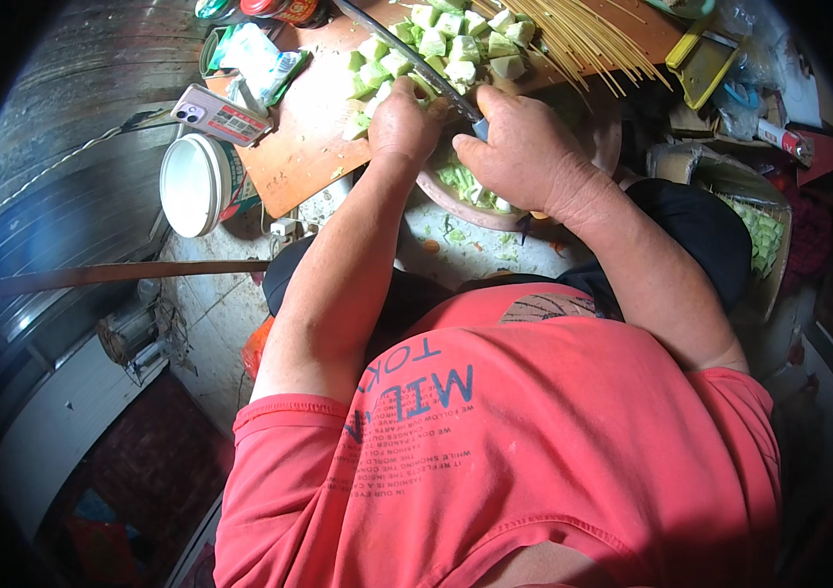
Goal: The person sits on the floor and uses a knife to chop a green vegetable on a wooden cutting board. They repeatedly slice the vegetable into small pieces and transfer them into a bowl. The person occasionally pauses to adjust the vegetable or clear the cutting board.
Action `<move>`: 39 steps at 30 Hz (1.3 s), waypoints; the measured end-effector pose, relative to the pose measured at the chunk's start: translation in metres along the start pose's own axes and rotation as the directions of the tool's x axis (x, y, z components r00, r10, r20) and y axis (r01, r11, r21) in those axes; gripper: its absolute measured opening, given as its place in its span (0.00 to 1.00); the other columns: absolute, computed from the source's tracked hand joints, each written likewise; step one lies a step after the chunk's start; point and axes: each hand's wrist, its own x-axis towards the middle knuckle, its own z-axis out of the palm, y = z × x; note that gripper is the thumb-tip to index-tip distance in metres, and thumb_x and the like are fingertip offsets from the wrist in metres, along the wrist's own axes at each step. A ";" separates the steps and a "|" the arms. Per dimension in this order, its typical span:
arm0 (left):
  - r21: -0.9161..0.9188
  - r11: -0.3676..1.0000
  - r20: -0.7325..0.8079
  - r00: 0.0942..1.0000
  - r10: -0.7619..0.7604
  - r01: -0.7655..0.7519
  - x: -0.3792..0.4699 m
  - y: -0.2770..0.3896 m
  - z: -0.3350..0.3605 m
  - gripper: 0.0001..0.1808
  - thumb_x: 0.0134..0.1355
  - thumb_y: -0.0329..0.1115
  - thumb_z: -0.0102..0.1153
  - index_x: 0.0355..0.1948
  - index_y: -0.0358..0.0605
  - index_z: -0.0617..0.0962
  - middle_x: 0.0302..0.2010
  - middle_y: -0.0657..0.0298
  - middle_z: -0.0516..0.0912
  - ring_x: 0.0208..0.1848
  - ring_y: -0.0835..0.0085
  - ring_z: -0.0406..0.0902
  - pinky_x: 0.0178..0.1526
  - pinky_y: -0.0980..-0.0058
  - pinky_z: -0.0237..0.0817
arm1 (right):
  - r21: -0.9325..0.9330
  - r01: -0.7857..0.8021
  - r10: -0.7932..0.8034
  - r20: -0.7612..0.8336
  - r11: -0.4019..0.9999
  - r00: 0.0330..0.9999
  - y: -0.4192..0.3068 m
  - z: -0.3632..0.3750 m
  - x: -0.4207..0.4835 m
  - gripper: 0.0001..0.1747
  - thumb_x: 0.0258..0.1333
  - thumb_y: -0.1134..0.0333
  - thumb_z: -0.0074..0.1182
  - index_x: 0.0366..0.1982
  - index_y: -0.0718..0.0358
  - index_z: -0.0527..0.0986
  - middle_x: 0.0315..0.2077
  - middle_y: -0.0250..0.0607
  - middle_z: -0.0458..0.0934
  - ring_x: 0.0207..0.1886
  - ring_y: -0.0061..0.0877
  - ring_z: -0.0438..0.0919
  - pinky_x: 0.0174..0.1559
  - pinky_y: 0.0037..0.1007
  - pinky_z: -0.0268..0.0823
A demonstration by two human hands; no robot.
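Note:
My right hand [526, 154] grips the handle of a long knife [416, 60], whose blade slants away to the upper left over the board. Beneath and around the blade lie many pale green vegetable chunks [460, 48] on an orange-brown wooden board [299, 158]. My left hand [405, 125] rests at the near side of the pile, its fingers curled around a green chunk, partly hidden by the hand. Below my hands sits a pinkish basin [453, 209] holding green leafy scraps [468, 180].
Thin bamboo skewers [585, 37] fan across the board's right side, near a yellow-framed tool [703, 62]. A phone [219, 115] leans above a white bucket [192, 184] at left. Red-lidded jars [288, 9] stand behind. Right of my knee, a cardboard box [772, 242] holds green pieces.

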 end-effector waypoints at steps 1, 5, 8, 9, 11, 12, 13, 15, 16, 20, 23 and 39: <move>-0.015 1.000 -0.012 1.000 -0.002 0.001 0.000 -0.001 0.002 0.25 0.55 0.49 0.67 0.46 0.42 0.76 0.38 0.47 0.85 0.44 0.49 0.83 0.48 0.57 0.71 | -0.002 0.001 -0.001 0.001 1.000 1.000 0.000 0.001 0.000 0.17 0.52 0.62 0.58 0.34 0.70 0.71 0.29 0.60 0.79 0.37 0.54 0.79 0.41 0.47 0.72; -0.039 0.999 -0.044 0.999 -0.013 0.012 -0.001 -0.001 0.005 0.24 0.54 0.47 0.67 0.43 0.41 0.76 0.37 0.47 0.85 0.43 0.49 0.83 0.47 0.57 0.72 | -0.013 -0.005 0.005 0.010 1.000 1.000 0.000 0.001 0.000 0.17 0.52 0.61 0.58 0.34 0.70 0.71 0.28 0.60 0.79 0.37 0.54 0.79 0.40 0.47 0.72; -0.079 0.997 -0.066 0.997 -0.031 0.026 -0.005 0.002 0.003 0.24 0.53 0.47 0.67 0.43 0.41 0.76 0.36 0.47 0.85 0.42 0.49 0.82 0.47 0.57 0.72 | -0.017 -0.021 0.021 0.025 1.000 0.999 -0.002 0.000 0.000 0.18 0.51 0.61 0.58 0.34 0.70 0.71 0.28 0.60 0.79 0.36 0.54 0.79 0.40 0.47 0.72; -0.082 0.996 -0.085 0.996 -0.037 0.030 -0.007 0.002 0.002 0.24 0.53 0.47 0.67 0.42 0.41 0.76 0.36 0.47 0.85 0.42 0.49 0.82 0.47 0.57 0.72 | -0.018 -0.026 0.026 0.031 1.000 0.999 -0.002 -0.001 0.000 0.18 0.51 0.61 0.58 0.34 0.70 0.71 0.29 0.60 0.79 0.36 0.55 0.79 0.40 0.47 0.72; -0.088 0.995 -0.123 0.991 -0.050 0.039 -0.010 0.002 0.002 0.24 0.53 0.47 0.67 0.42 0.41 0.76 0.36 0.47 0.85 0.42 0.49 0.82 0.48 0.57 0.72 | -0.006 -0.019 0.019 0.033 1.000 0.999 -0.001 0.001 0.000 0.18 0.52 0.61 0.58 0.34 0.70 0.71 0.29 0.61 0.79 0.37 0.55 0.79 0.41 0.47 0.72; -0.101 0.994 -0.129 0.990 -0.057 0.044 -0.011 0.002 0.002 0.23 0.53 0.46 0.67 0.42 0.41 0.76 0.36 0.47 0.85 0.42 0.48 0.82 0.48 0.57 0.72 | 0.000 -0.017 0.017 0.032 1.000 0.999 0.000 0.001 0.000 0.18 0.52 0.61 0.58 0.34 0.70 0.71 0.29 0.61 0.79 0.37 0.55 0.79 0.41 0.47 0.72; -0.114 0.992 -0.134 0.989 -0.064 0.048 -0.013 0.002 0.003 0.23 0.53 0.46 0.67 0.42 0.41 0.76 0.36 0.47 0.85 0.42 0.48 0.82 0.48 0.57 0.72 | -0.001 -0.017 0.017 0.031 1.000 0.999 0.000 0.001 0.000 0.18 0.52 0.61 0.58 0.34 0.70 0.71 0.29 0.61 0.79 0.37 0.55 0.79 0.41 0.47 0.72; -0.126 0.990 -0.147 0.986 -0.079 0.061 -0.016 0.001 0.006 0.22 0.53 0.45 0.68 0.41 0.40 0.76 0.35 0.49 0.85 0.41 0.51 0.83 0.47 0.59 0.72 | -0.004 -0.015 0.015 0.027 1.000 1.000 0.000 0.002 -0.001 0.18 0.52 0.61 0.58 0.34 0.70 0.71 0.30 0.62 0.79 0.38 0.55 0.79 0.41 0.47 0.72; -0.126 0.990 -0.155 0.984 -0.088 0.069 -0.016 0.000 0.007 0.21 0.53 0.44 0.69 0.40 0.40 0.77 0.35 0.50 0.86 0.40 0.54 0.83 0.46 0.61 0.73 | 0.000 -0.008 0.008 0.026 1.000 1.000 0.000 0.003 -0.001 0.18 0.52 0.61 0.58 0.34 0.70 0.71 0.30 0.62 0.79 0.38 0.55 0.79 0.42 0.47 0.72; -0.108 0.988 -0.142 0.981 -0.129 0.114 -0.016 -0.004 0.010 0.21 0.52 0.42 0.70 0.40 0.39 0.78 0.35 0.52 0.86 0.39 0.58 0.84 0.46 0.64 0.73 | -0.012 0.012 -0.011 0.036 1.000 0.999 0.001 0.005 -0.001 0.18 0.52 0.62 0.58 0.36 0.71 0.72 0.32 0.62 0.79 0.39 0.55 0.79 0.43 0.47 0.72; -0.136 0.985 -0.065 0.991 -0.118 0.108 -0.014 -0.006 0.010 0.21 0.54 0.43 0.67 0.43 0.40 0.76 0.41 0.48 0.84 0.45 0.51 0.82 0.50 0.59 0.71 | -0.023 0.011 -0.010 0.055 1.000 0.998 0.001 0.004 -0.002 0.18 0.52 0.62 0.58 0.36 0.71 0.72 0.32 0.62 0.79 0.40 0.55 0.79 0.44 0.47 0.72; -0.262 0.957 -0.083 0.985 -0.149 0.123 -0.019 0.006 0.015 0.19 0.50 0.35 0.70 0.39 0.37 0.78 0.41 0.48 0.83 0.45 0.52 0.82 0.50 0.60 0.72 | -0.053 0.009 -0.004 0.085 0.999 0.996 0.005 0.009 -0.001 0.19 0.51 0.61 0.57 0.35 0.71 0.70 0.31 0.62 0.79 0.40 0.56 0.79 0.43 0.49 0.72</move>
